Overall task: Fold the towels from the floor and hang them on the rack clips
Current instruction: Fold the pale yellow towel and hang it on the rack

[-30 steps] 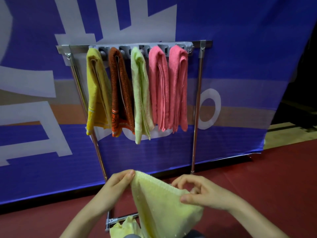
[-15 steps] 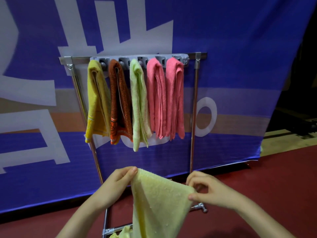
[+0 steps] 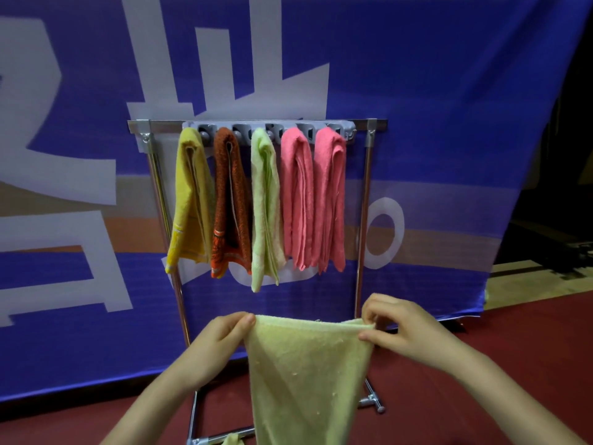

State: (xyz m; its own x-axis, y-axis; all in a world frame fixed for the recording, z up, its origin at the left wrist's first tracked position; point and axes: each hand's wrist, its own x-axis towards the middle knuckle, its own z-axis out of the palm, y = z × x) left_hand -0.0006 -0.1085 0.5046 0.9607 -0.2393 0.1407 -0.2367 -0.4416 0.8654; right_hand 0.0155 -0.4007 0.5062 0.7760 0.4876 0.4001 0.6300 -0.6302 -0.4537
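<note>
Pinching a pale green towel (image 3: 308,364) by its top corners, left hand (image 3: 221,335) and right hand (image 3: 404,329) hold it spread below the rack (image 3: 167,125); white lettering on the banner (image 3: 449,91) is cropped, unreadable.

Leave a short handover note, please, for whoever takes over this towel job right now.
Left hand: pinches one top corner of the pale yellow-green towel.
Right hand: pinches the other top corner; the towel hangs spread between them, in front of the rack.
Done: five folded towels hang from the clip strip: a mustard-yellow towel, a rust-orange towel, a light green towel, a pink towel and a second pink towel.
Left: fold the held towel and clip it; I see no free clip. The pale cloth at the rack's foot may be another towel.
</note>
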